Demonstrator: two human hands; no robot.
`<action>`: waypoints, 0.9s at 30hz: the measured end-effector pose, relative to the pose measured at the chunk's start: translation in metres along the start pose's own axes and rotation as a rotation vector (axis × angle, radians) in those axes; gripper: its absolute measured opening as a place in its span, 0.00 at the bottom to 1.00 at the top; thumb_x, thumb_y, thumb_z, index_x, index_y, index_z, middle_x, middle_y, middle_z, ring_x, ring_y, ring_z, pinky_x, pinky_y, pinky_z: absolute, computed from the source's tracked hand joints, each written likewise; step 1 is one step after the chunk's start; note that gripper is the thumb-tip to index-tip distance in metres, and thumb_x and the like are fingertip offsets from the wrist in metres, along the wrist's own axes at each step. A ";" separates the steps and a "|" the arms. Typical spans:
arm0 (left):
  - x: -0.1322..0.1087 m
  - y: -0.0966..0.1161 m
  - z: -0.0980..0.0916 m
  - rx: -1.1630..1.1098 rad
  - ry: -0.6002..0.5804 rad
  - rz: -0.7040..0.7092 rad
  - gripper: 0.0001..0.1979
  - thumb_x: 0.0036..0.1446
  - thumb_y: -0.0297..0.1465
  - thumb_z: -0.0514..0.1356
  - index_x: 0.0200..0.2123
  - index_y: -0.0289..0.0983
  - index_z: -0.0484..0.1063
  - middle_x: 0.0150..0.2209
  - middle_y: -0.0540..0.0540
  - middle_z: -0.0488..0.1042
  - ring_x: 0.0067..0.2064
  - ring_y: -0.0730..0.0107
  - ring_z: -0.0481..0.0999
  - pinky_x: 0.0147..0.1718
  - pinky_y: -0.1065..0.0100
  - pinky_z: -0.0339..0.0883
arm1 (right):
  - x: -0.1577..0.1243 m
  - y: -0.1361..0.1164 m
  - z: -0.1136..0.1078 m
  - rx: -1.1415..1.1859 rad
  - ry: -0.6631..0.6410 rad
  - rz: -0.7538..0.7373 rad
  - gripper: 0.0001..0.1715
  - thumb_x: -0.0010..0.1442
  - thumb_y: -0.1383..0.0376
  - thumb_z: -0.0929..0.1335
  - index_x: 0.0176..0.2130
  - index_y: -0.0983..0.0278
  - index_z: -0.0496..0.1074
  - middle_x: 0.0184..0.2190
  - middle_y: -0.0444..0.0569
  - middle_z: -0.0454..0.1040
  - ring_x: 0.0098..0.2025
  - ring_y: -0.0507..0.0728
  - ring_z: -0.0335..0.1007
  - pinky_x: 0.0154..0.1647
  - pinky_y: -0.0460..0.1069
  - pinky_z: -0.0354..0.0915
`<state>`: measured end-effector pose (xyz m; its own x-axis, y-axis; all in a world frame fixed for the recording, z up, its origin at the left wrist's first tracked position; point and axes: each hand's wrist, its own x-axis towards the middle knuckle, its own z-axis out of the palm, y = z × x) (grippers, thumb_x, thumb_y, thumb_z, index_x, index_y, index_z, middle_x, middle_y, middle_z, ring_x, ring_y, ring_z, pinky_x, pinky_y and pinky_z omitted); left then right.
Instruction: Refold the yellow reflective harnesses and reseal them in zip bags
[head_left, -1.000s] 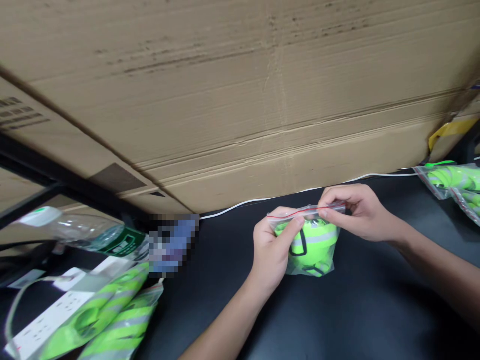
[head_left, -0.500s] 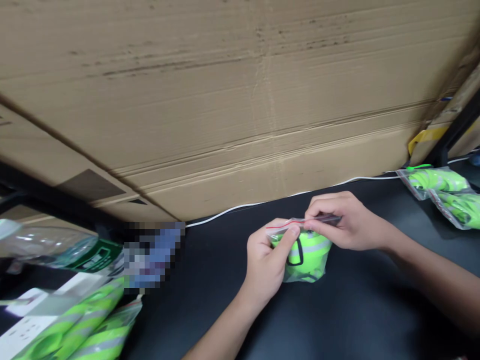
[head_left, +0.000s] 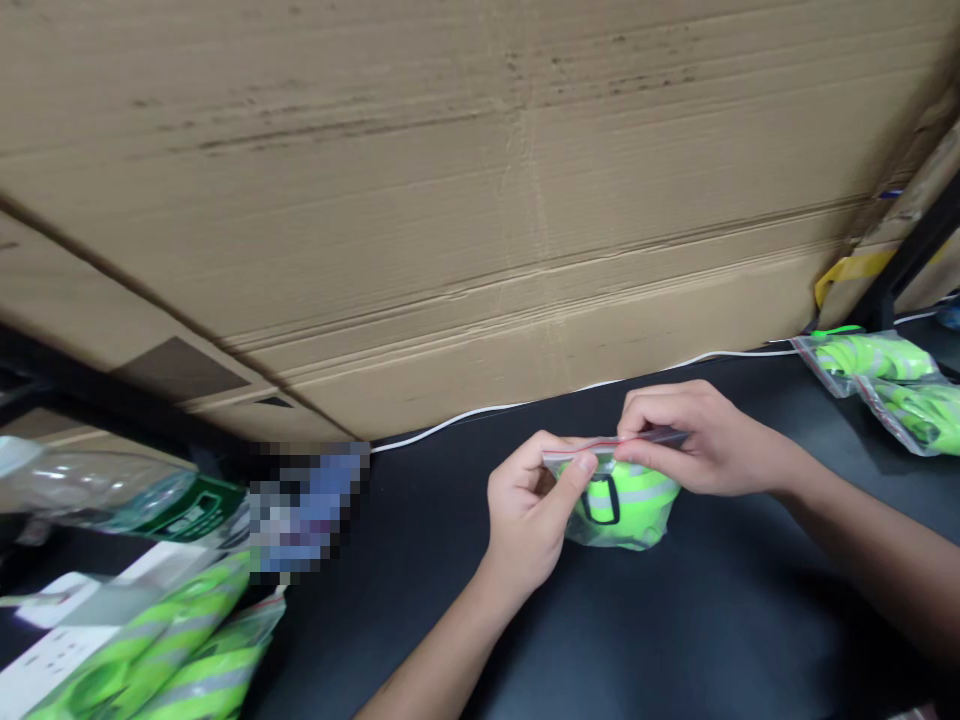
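A clear zip-lock bag (head_left: 646, 543) with a red seal line hangs between my two hands above the black table. Inside it lies a folded neon-green reflective strap (head_left: 637, 510) with grey bands and a black buckle (head_left: 602, 499). My left hand (head_left: 536, 505) pinches the bag's top edge at its left end, thumb in front. Farther right along the same seal, my right hand (head_left: 679, 440) grips the edge between thumb and curled fingers. Parts of the seal are hidden behind the fingers.
Two bagged green straps (head_left: 874, 360) lie at the right back. More green straps (head_left: 172, 640) lie at the left beside a white power strip (head_left: 60, 660) and a plastic bottle (head_left: 172, 505). A white cable (head_left: 450, 422) runs along the cardboard wall (head_left: 480, 200).
My right hand has slid slightly right along the seal. The bag has shifted a little right and up, with its buckle tilted less; my left hand still pinches its corner.
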<state>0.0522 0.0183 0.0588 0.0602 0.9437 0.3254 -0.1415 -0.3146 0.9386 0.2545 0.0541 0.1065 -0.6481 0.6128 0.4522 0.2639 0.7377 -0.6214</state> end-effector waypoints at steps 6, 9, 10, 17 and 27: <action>0.000 0.001 0.004 -0.127 -0.022 -0.010 0.09 0.59 0.28 0.67 0.26 0.38 0.75 0.36 0.46 0.84 0.37 0.67 0.83 0.38 0.69 0.74 | -0.002 0.002 -0.001 0.014 -0.089 0.019 0.09 0.67 0.63 0.68 0.34 0.63 0.69 0.28 0.42 0.70 0.28 0.48 0.61 0.29 0.45 0.58; 0.000 0.003 0.003 -0.121 -0.059 -0.036 0.07 0.57 0.29 0.68 0.26 0.38 0.78 0.35 0.46 0.84 0.36 0.65 0.83 0.36 0.69 0.75 | -0.002 0.001 -0.001 0.018 -0.110 0.002 0.11 0.67 0.62 0.69 0.33 0.63 0.69 0.28 0.42 0.70 0.28 0.48 0.62 0.29 0.45 0.57; 0.001 0.003 0.001 -0.099 -0.072 -0.036 0.06 0.58 0.30 0.68 0.28 0.38 0.80 0.35 0.45 0.84 0.36 0.65 0.83 0.35 0.69 0.75 | -0.002 0.001 -0.001 0.033 -0.104 -0.005 0.12 0.68 0.62 0.68 0.32 0.63 0.69 0.28 0.42 0.70 0.28 0.48 0.62 0.29 0.45 0.58; 0.003 -0.001 -0.002 0.021 0.019 -0.004 0.02 0.56 0.30 0.68 0.33 0.39 0.83 0.32 0.46 0.84 0.32 0.67 0.82 0.33 0.70 0.75 | -0.002 0.004 -0.001 0.025 -0.120 0.013 0.15 0.70 0.61 0.66 0.31 0.63 0.68 0.26 0.41 0.68 0.26 0.48 0.61 0.28 0.45 0.57; -0.001 0.003 0.003 0.029 -0.028 -0.003 0.03 0.54 0.27 0.69 0.32 0.39 0.84 0.30 0.48 0.84 0.30 0.69 0.82 0.29 0.73 0.74 | -0.005 -0.002 0.003 -0.320 -0.107 -0.111 0.16 0.73 0.61 0.62 0.34 0.64 0.70 0.27 0.42 0.70 0.26 0.48 0.64 0.27 0.44 0.57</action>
<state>0.0546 0.0161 0.0620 0.0882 0.9415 0.3254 -0.1125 -0.3151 0.9424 0.2548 0.0484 0.1036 -0.7524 0.5028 0.4255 0.3868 0.8601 -0.3325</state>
